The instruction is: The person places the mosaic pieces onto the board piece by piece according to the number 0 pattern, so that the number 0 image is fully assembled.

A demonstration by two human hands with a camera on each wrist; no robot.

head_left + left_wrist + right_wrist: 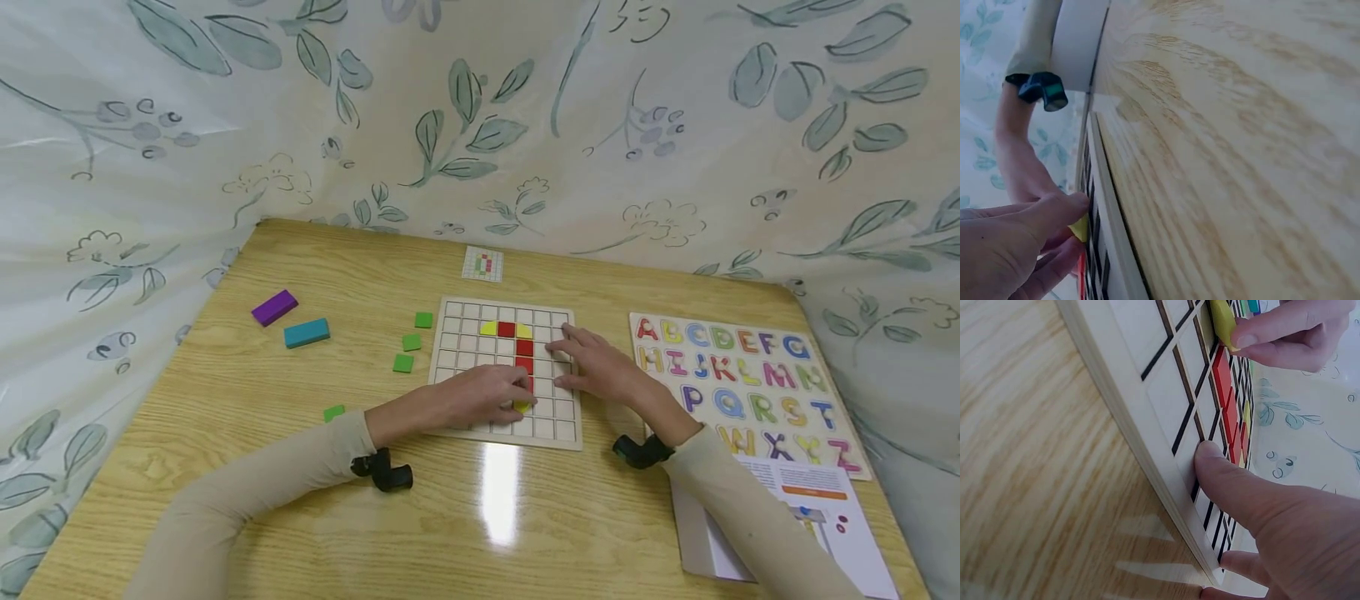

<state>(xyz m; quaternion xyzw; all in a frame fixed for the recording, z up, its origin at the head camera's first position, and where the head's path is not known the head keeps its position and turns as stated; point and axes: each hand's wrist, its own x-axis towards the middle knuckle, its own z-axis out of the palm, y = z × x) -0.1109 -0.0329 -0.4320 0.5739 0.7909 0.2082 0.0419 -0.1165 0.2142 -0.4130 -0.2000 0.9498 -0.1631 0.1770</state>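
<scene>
My left hand (483,396) reaches over the lower middle of a wooden grid board (555,408). Between its thumb and fingers it pinches a yellow piece with a curved edge (1223,324), held at the board's surface just below a column of red squares (524,347). Higher on the grid, a red square (506,329) lies between two yellow rounded pieces (488,328). My right hand (603,364) rests at the board's right edge with fingers spread. In the right wrist view its thumb (1210,452) touches the grid, and nothing is in its grasp.
Several green squares (402,363) lie left of the board, beyond them a purple block (274,307) and a blue block (307,333). A small pattern card (482,263) lies behind the board. At right are an alphabet board (851,421) and a white printed box (862,533) under the right forearm.
</scene>
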